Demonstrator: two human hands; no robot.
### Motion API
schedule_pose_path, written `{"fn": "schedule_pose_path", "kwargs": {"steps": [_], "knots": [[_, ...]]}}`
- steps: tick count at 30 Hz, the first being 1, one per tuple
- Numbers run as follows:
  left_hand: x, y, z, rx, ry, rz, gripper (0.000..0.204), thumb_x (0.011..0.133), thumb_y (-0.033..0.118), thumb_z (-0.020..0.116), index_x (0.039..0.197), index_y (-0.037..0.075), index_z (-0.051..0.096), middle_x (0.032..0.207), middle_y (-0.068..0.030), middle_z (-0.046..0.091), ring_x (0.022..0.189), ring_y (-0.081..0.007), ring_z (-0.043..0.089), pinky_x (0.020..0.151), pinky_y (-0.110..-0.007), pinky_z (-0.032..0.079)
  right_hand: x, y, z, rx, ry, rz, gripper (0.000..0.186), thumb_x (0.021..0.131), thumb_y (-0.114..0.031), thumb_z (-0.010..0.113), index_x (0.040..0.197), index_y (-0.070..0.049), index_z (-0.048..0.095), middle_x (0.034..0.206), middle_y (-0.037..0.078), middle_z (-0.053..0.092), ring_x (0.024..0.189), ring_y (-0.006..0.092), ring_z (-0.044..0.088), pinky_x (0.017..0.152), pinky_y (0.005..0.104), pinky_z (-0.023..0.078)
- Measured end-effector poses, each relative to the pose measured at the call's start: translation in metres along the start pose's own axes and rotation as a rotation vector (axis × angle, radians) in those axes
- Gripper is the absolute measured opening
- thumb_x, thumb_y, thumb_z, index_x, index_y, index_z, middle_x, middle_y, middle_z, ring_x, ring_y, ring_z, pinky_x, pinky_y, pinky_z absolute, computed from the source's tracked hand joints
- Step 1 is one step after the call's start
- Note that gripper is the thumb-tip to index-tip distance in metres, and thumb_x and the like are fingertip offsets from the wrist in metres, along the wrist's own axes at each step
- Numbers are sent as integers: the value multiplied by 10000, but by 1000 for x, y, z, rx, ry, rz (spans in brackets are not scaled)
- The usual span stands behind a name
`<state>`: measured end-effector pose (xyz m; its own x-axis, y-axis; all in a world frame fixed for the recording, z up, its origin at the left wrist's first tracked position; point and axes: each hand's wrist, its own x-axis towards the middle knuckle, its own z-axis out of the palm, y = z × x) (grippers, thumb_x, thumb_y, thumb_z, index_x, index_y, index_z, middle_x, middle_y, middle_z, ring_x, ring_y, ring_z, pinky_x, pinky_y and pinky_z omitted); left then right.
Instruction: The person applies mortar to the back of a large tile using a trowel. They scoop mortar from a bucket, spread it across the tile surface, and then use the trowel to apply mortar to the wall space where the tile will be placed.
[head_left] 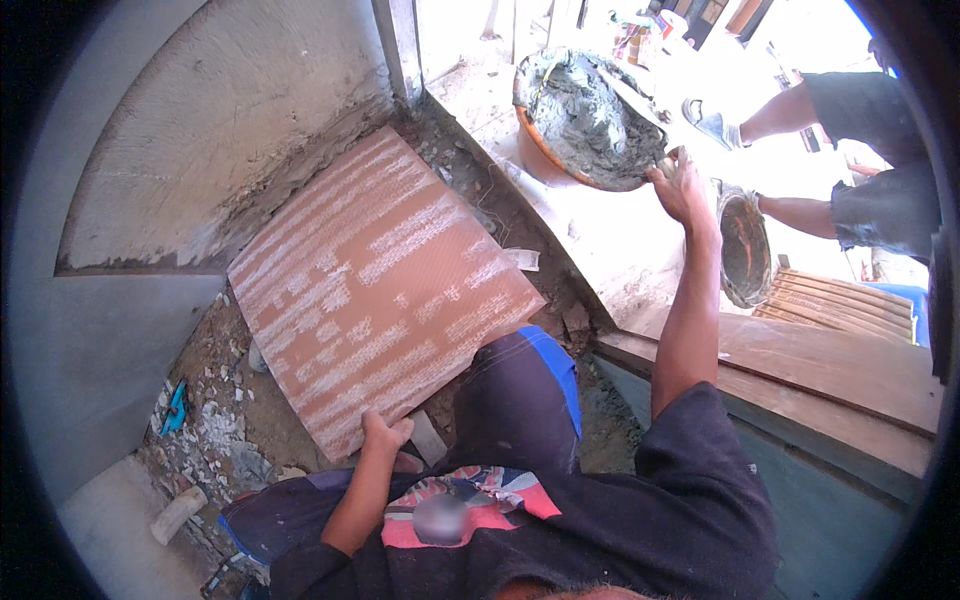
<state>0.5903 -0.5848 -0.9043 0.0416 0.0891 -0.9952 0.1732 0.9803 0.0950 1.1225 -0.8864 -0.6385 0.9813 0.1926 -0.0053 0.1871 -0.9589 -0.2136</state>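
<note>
Terracotta tile (375, 285), streaked with pale mortar lines, lies tilted on the rubble floor (225, 410), its near edge gripped by the left hand (385, 435), fingers curled over it. Farther off, the right hand (678, 185) reaches up, fingers clamped on the rim of an orange pan (545, 150) heaped with grey cement, beside another person's legs (800, 110).

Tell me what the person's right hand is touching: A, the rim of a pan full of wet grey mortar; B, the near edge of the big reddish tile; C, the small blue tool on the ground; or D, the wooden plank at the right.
A: the right hand grips the rim of the orange pan of grey mortar, while the left hand holds the near edge of the reddish tile.
</note>
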Motion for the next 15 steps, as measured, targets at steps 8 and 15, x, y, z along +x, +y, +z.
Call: {"fn": "schedule_pose_path", "kwargs": {"steps": [8, 15], "knots": [[-125, 5, 143, 198, -107, 204, 621, 911, 370, 584, 1365, -13, 404, 1381, -218, 437, 1245, -334, 447, 999, -474, 417, 64, 21, -35, -367, -138, -9, 393, 774, -233, 578, 1071, 10, 659, 962, 270, 682, 950, 411, 660, 859, 476, 505], [-156, 18, 187, 361, -489, 566, 333, 961, 231, 556, 1194, -8, 559, 1075, -94, 648, 965, -157, 612, 797, -287, 491, 87, 13, -35, -636, -123, -370, 200, 886, -114, 492, 991, -56, 651, 884, 213, 667, 822, 361, 671, 697, 487, 528]]}}
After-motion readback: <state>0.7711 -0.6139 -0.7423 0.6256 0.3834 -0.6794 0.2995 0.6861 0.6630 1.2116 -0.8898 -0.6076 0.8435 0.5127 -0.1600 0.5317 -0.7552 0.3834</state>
